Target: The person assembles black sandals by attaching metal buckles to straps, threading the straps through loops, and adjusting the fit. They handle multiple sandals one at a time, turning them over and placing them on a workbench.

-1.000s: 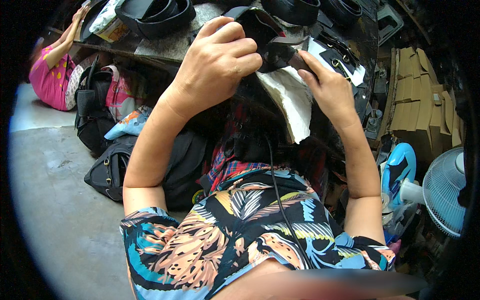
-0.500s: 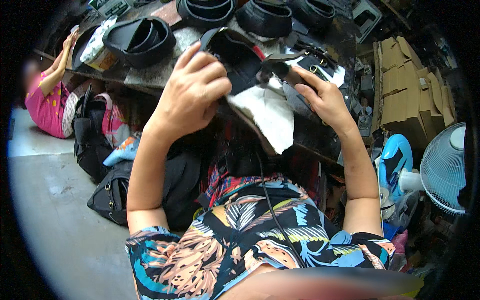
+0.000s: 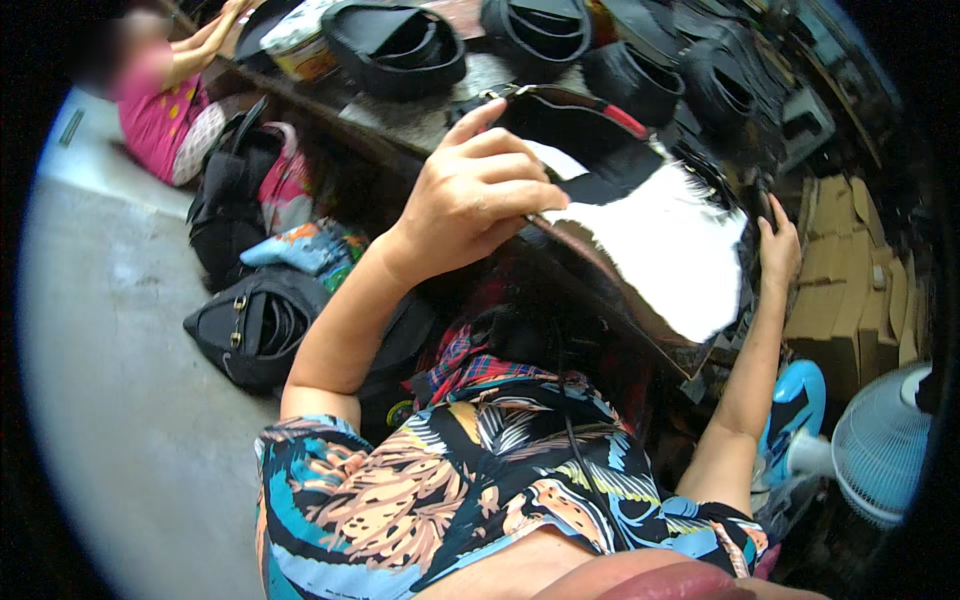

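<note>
My left hand (image 3: 480, 195) is raised over the near edge of the bench, its index finger stretched up and its other fingers curled in. What these curled fingers hold is hidden. Just beyond them stands a black bag body (image 3: 575, 115) with a red patch on its upper rim. A white, ragged-edged sheet (image 3: 680, 255) lies next to the fingertips and hangs over the front edge. Far to the right, my right hand (image 3: 778, 245) is closed round a slim dark object (image 3: 765, 190), too dim to name.
Several black bag bodies (image 3: 395, 50) stand along the back of the bench. Cardboard boxes (image 3: 840, 275) and a fan (image 3: 885, 440) are at the right. Black bags (image 3: 255, 330) lie on the floor at the left. A person in pink (image 3: 160, 125) sits beyond them.
My right hand has moved away to the right with the dark object, from beside the bag body. The left index finger has straightened. The whole view has shifted, and more of the white sheet shows.
</note>
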`<state>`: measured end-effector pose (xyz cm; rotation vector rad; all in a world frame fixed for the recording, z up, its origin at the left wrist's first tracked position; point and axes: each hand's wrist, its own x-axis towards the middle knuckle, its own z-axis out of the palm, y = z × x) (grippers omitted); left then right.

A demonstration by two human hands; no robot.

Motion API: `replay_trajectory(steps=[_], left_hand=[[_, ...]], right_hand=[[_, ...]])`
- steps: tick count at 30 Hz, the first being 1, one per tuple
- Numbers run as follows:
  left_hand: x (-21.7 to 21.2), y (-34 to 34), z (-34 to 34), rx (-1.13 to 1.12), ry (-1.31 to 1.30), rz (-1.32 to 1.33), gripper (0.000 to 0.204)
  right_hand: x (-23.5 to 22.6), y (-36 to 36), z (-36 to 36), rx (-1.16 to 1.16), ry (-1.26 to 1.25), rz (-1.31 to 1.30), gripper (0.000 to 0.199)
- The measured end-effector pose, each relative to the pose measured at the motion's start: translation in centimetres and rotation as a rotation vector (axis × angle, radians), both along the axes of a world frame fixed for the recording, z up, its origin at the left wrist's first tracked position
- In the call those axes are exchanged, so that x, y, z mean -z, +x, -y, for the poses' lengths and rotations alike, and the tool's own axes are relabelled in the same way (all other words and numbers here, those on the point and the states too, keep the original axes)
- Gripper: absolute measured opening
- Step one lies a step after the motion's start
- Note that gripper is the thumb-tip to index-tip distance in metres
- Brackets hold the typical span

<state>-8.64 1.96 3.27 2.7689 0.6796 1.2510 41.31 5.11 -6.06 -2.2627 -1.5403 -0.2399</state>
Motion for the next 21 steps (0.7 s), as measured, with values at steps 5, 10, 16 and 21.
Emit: replay_trajectory(steps=[5,10,16,21], left_hand=[[0.2,-1.9,1.2,0.001,-0.155,0.327,0.015],[0.9,-2.9,3.8,-0.012,-0.697,0.744,0.025],[3.4,-0.1,3.0,0.308,-1.111,1.272,0.028],[6.0,2.4,0.9,0.443,-1.396,1.457,0.031]], right_hand=[[2.0,0.6,-0.7,0.011,0.005,0.013,0.045],[-0.3,-2.4,0.2,0.011,-0.086,0.191,0.057],[-4.7,-12.7,3.8,-0.674,0.298,-0.155,0.043],[-6.2,-19.5,8.0,-1.037,0.184,-0.352,0.076]])
